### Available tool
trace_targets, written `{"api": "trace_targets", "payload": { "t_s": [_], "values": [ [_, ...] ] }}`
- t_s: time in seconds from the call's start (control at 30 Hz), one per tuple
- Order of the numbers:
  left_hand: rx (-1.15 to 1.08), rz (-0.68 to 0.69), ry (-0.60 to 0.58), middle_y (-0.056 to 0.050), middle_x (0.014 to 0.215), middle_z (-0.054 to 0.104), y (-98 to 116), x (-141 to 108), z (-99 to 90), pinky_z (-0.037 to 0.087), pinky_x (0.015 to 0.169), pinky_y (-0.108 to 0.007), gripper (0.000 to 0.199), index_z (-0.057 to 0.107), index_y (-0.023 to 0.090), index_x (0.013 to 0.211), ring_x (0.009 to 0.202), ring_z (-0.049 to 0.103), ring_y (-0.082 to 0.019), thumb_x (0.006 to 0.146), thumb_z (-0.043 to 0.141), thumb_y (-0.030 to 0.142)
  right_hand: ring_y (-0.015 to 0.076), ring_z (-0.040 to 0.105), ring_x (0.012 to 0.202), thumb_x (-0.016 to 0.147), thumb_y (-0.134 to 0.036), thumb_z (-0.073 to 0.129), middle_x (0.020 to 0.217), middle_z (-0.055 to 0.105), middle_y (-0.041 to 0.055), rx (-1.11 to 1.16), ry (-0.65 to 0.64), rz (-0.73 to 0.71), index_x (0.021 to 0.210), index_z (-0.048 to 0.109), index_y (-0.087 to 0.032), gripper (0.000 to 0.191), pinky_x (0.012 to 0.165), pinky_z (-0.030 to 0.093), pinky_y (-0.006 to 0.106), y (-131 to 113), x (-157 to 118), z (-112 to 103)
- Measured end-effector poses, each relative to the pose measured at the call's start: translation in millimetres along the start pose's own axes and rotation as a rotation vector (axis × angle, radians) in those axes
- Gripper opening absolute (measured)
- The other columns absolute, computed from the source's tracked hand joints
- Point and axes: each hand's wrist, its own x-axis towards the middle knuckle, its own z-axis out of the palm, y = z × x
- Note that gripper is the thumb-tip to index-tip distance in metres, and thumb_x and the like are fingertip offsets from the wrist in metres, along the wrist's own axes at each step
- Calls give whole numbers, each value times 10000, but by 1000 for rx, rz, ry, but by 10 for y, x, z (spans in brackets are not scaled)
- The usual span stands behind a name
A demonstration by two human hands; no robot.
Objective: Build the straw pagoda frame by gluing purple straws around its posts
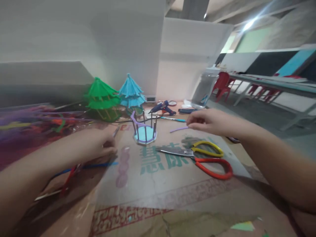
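My left hand (pixel 102 143) is closed at the left of the board, fingers curled. A slim greyish tip (pixel 116 131) shows by its fingers, too blurred to name. My right hand (pixel 203 121) is closed at the end of a thin purple strip (pixel 178 129). Between the hands stands a small frame (pixel 145 134) with a light-blue base, dark upright posts and a purple strip bent across their tops on the left. Scissors (pixel 176 151) with one yellow and one red handle lie in front of the right hand, blades pointing left.
Green (pixel 102 95) and blue (pixel 130 92) tiered paper roofs stand at the back. Beside them lie a glue gun (pixel 163 107), a blue pen (pixel 174 119) and a clear plastic container (pixel 203 90). Colourful scraps (pixel 32 128) heap up at left. Red chairs (pixel 222 85) stand beyond.
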Motion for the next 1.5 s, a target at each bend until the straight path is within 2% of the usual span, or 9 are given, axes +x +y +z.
{"api": "trace_targets", "payload": {
  "t_s": [0.1, 0.23, 0.4, 0.57, 0.67, 0.9, 1.07, 1.27, 1.5],
  "values": [
    [72, 14, 12, -39, 673, 716, 193, 4, -31, 345, 529, -294, 289, 730, 251, 777, 535, 590, -207, 859, 504, 413, 210, 646, 784, 923, -378, 557, 910, 736, 54, -23, 130, 34, 988, 725, -218, 241, 674, 426, 311, 164, 87, 60],
    [123, 26, 44, -57, 725, 724, 372, 0, -106, 338, 543, -304, 331, 724, 244, 787, 575, 607, -228, 893, 478, 437, 259, 635, 940, 904, -278, 603, 1133, 683, 131, -117, 158, -114, 1184, 721, -204, 312, 778, 457, 355, 354, 306, 488],
    [116, -27, 110, -53, 816, 732, 431, -33, -136, 376, 589, -310, 321, 715, 229, 841, 674, 643, -241, 927, 480, 430, 249, 624, 913, 913, -222, 588, 983, 675, 116, -58, 214, -133, 874, 712, -188, 134, 778, 456, 346, 399, 463, 867],
    [-4, 60, 461, -73, 964, 694, 478, 47, -90, 491, 756, -369, 314, 726, 224, 988, 895, 647, -265, 942, 549, 480, 207, 600, 726, 958, -224, 492, 822, 668, 56, 36, 400, -67, 941, 606, -204, 117, 657, 419, 317, 247, 421, 709],
    [-51, 237, 615, -116, 1229, 622, 531, 184, -18, 457, 1032, -486, 325, 718, 221, 1090, 1204, 561, -314, 870, 707, 461, 186, 596, 736, 961, -218, 488, 886, 690, 56, 168, 565, -278, 979, 618, -205, 131, 666, 431, 309, -2, 440, 504],
    [-327, 187, 590, -125, 1455, 479, 700, 410, 178, 370, 1173, -537, 218, 695, 216, 1054, 1405, 450, -303, 871, 735, 326, 153, 632, 751, 914, -139, 603, 873, 726, 45, 225, 567, -604, 929, 683, -179, 91, 651, 461, 272, -471, 710, 412],
    [-402, 252, 609, -120, 1389, 534, 773, 346, 229, 394, 1172, -491, 60, 671, 191, 931, 1389, 483, -273, 886, 694, 222, 136, 620, 741, 928, -110, 571, 872, 708, 47, 260, 598, -617, 964, 671, -158, 117, 629, 467, 250, -495, 633, 539],
    [-387, 317, 553, -121, 1424, 522, 771, 239, 245, 371, 1188, -503, 85, 649, 199, 946, 1385, 483, -259, 911, 679, 271, 134, 649, 814, 933, -75, 562, 910, 738, 39, 245, 572, -688, 1016, 692, -162, 177, 695, 492, 247, -551, 399, 557],
    [-279, 287, 666, -110, 1421, 525, 666, 192, 211, 401, 1157, -526, 288, 636, 242, 1153, 1384, 477, -281, 898, 711, 353, 167, 627, 846, 957, -108, 543, 943, 699, 57, 219, 558, -692, 1043, 699, -190, 196, 734, 504, 296, -597, 509, 634]
  ]
}}
